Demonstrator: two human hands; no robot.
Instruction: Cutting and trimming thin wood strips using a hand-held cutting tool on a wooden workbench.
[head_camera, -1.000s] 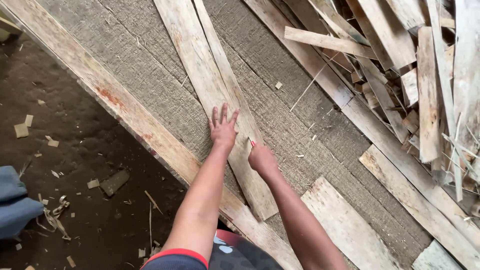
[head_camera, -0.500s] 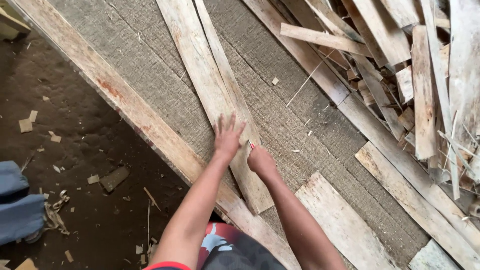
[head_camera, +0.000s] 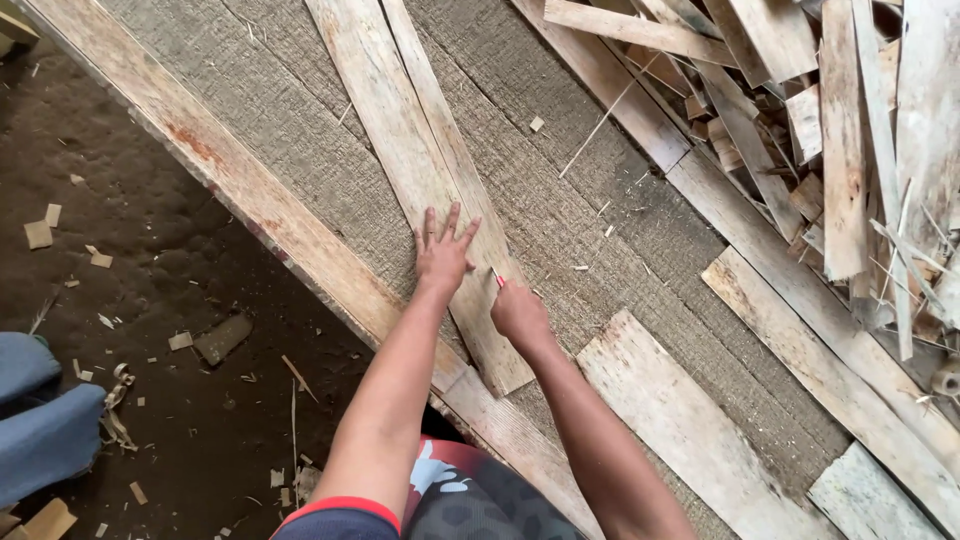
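I am stretching both arms forward. My left hand (head_camera: 443, 252) is lying flat, palm down, with fingers spread. My right hand (head_camera: 517, 312) is closing into a loose fist beside it.

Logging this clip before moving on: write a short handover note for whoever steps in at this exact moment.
Left hand: flat, fingers spread, pressing on the long pale plank that lies on the woven mat.
Right hand: closed around a small red-tipped tool, its tip at the plank's right edge; what kind of tool is too small to tell.
A second thin strip lies along that plank. The scrap wood pile sits at upper right, a short board by the right forearm.
Done: plank laid and steadied. No finished mark or cut is visible.
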